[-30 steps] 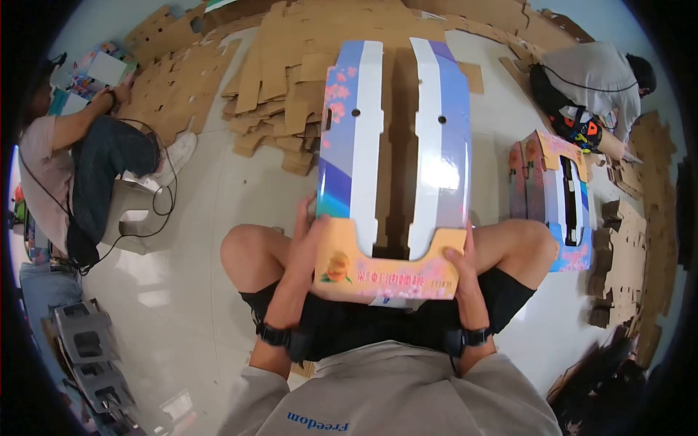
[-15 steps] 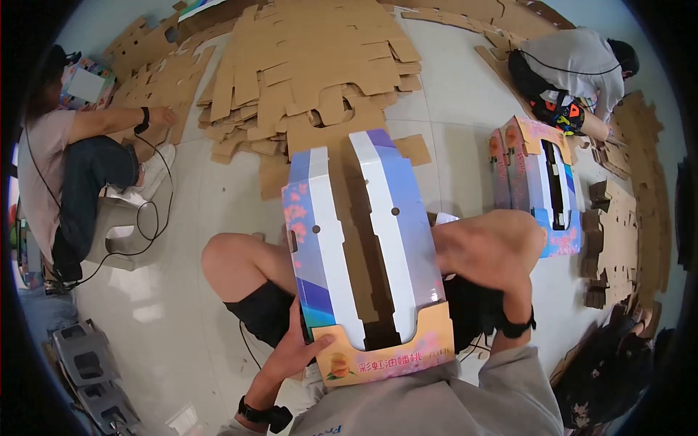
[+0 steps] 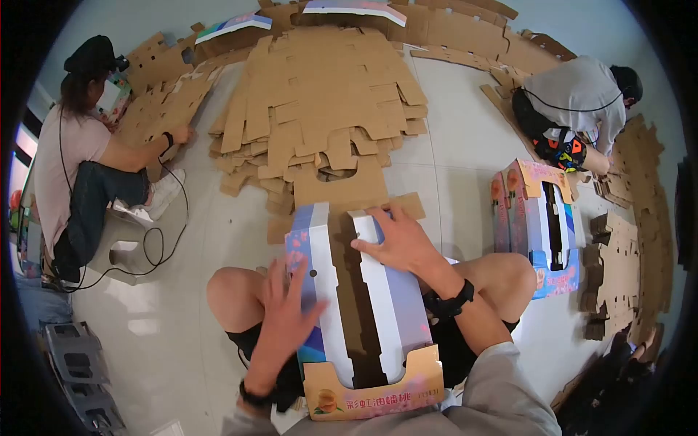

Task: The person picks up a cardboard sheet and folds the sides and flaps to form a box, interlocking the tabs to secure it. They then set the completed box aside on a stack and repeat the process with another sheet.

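Glossy printed carton [image 3: 363, 305] | left hand [image 3: 287, 312] flat on flap | right hand [image 3: 398, 241] grip splayed on top

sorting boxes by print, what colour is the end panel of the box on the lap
Orange-tan end panel with a peach picture and pink blossoms, clearest in the head view.

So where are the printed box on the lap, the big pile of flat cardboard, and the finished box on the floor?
printed box [image 3: 392, 312]: head view, on its right white top flap.
cardboard pile [image 3: 327, 94]: head view, on the top sheet.
finished box [image 3: 542, 218]: head view, on its top.
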`<control>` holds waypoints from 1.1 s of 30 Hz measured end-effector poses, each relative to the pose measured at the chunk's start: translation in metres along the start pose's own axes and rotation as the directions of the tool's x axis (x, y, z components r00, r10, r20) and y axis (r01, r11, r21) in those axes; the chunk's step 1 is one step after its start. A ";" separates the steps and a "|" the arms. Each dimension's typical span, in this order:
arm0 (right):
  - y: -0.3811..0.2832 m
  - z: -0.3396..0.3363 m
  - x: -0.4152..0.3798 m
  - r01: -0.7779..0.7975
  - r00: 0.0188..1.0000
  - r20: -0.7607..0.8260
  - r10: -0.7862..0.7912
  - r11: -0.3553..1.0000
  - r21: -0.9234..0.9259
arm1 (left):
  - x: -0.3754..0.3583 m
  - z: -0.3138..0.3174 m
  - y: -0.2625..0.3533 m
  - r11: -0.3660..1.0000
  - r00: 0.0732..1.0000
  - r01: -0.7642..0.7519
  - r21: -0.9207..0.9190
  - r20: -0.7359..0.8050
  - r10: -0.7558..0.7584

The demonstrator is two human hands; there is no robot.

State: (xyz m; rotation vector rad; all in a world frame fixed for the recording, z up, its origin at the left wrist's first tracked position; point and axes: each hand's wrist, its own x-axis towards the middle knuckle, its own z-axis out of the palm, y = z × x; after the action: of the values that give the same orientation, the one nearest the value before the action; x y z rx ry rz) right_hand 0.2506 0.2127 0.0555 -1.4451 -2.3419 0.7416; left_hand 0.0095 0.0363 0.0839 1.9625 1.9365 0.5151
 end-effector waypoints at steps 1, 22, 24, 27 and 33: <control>-0.003 -0.004 -0.001 -0.037 0.999 0.032 0.035 0.996 0.076 | 0.032 0.007 -0.003 0.999 0.994 -0.039 0.003 -0.097 0.039; -0.010 -0.009 -0.005 0.140 0.990 -0.002 -0.141 0.983 -0.117 | 0.129 0.022 -0.040 0.643 0.883 0.336 -0.688 -0.007 -0.469; -0.007 -0.010 -0.005 0.175 0.981 -0.054 -0.185 0.973 -0.153 | 0.135 0.056 -0.132 0.949 0.766 0.017 -0.316 -0.606 -0.215; -0.002 -0.008 0.001 0.253 0.953 -0.144 -0.268 0.961 -0.115 | 0.130 0.142 -0.243 0.702 0.849 0.439 -0.561 0.003 -0.528; -0.003 -0.007 0.000 0.178 0.979 -0.105 -0.172 0.983 0.046 | 0.137 0.083 -0.133 -0.265 0.765 0.125 -0.956 0.263 -0.588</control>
State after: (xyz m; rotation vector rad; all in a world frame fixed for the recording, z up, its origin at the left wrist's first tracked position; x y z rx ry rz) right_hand 0.2521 0.2135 0.0633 -1.2058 -2.3158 0.6638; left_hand -0.0663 0.1765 -0.0493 0.1057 1.1861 1.5695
